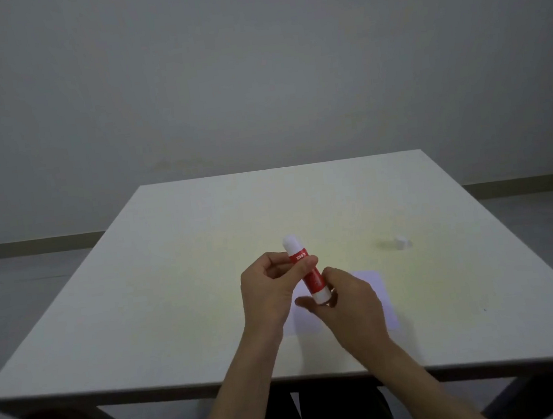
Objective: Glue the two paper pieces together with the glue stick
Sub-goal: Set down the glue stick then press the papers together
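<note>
A red and white glue stick [310, 276] is held tilted above the table between both hands. My left hand [270, 287] grips its upper red part with thumb and fingers. My right hand [348, 304] pinches its white bottom end. The stick's white top points away from me. Under my hands a pale paper sheet [380, 297] lies flat on the table, partly hidden by my right hand. I cannot tell whether it is one piece or two stacked. A small white cap-like thing [402, 242] lies on the table farther right.
The white table [174, 290] stands before a plain grey wall. Its front edge runs just below my forearms, and dark legs show under it.
</note>
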`<state>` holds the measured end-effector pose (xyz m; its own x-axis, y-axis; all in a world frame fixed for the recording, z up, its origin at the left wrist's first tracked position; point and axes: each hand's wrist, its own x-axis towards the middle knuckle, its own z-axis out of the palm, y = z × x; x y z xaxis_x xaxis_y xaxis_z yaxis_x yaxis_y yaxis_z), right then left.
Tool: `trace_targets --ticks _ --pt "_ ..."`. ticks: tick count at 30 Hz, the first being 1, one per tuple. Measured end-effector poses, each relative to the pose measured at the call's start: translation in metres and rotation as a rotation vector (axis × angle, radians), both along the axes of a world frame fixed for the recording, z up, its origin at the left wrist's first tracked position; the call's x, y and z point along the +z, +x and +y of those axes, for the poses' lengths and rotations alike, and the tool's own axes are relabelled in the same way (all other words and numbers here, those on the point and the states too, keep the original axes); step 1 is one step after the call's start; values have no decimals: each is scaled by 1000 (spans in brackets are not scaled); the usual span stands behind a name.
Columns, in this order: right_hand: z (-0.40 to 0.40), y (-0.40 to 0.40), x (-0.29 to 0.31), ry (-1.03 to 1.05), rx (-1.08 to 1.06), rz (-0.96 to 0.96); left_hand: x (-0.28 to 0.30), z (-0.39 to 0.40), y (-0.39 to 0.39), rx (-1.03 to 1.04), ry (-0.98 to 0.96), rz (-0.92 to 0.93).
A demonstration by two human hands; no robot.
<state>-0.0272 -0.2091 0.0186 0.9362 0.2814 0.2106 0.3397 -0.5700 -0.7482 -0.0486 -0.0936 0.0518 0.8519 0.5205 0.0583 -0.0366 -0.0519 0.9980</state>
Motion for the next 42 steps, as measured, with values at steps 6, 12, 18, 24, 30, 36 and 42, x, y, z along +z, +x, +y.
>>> trace_targets --ticks 6,12,18,24,30,36,42 --pt "-22 21 19 628 751 869 7 18 -4 -149 -149 58" --pt "-18 28 14 490 594 635 4 23 0 -136 -129 33" --pt "-12 24 9 346 373 520 0 50 30 110 92 -21" --pt "-40 27 -2 342 140 431 -7 105 69 336 355 155" --pt "-58 31 -13 150 -22 229 -25 116 80 358 414 248" --pt "-34 19 -18 31 144 134 -38 117 81 343 427 279" --pt "3 2 -19 -170 288 -4 -46 123 80 342 429 291"
